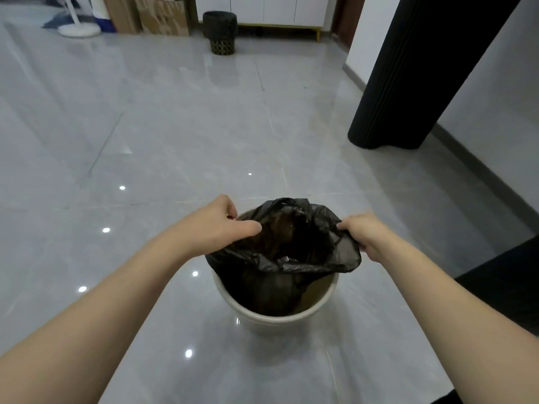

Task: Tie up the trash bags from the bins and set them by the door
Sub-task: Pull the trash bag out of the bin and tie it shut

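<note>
Trash bag (287, 252) mouth sits lower centre between both hands: left hand (217, 225) pinches left rim, right hand (363, 234) grips right rim, equally near, above cream bin (274, 319).

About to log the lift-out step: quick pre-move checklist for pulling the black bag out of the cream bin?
1. Left hand grip on the black bag rim: ok, fingers pinch the left edge.
2. Right hand grip on the rim: ok, fingers curl round the right edge.
3. Rim freed from the cream bin: ok, the bag's edge is gathered above the bin lip.
4. Bag mouth closed or tied: not ok, it gapes open between the hands.
5. Bag load and tears: cannot tell, inside is dark.
6. Floor towards the far black bin: ok, nothing lies in the way.
</note>
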`<action>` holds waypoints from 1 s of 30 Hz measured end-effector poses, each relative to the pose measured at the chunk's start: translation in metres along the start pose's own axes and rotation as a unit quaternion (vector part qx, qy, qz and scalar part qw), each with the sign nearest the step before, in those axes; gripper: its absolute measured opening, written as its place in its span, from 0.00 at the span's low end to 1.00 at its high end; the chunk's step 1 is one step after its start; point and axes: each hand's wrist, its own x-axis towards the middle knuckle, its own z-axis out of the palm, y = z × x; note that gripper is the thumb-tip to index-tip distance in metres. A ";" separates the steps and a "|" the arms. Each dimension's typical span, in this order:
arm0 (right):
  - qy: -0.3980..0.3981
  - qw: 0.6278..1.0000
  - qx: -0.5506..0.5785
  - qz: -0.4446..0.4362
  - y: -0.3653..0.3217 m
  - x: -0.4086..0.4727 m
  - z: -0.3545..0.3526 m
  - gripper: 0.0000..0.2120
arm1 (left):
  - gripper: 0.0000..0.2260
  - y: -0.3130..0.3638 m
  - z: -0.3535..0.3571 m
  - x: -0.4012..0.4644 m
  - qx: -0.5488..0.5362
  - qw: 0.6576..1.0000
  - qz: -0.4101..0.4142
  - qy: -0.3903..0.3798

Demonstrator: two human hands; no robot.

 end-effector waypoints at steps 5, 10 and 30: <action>-0.004 0.986 0.164 -0.030 -0.016 -0.002 0.006 0.07 | 0.07 -0.005 0.007 0.003 0.330 0.942 -0.038 -0.051; -0.068 0.941 0.332 -0.018 -0.031 -0.012 0.006 0.10 | 0.08 -0.003 0.000 0.005 0.278 0.960 -0.010 -0.032; 0.001 0.926 -0.043 -0.374 -0.083 -0.062 0.049 0.15 | 0.08 -0.015 -0.058 0.007 -0.219 0.947 0.012 0.233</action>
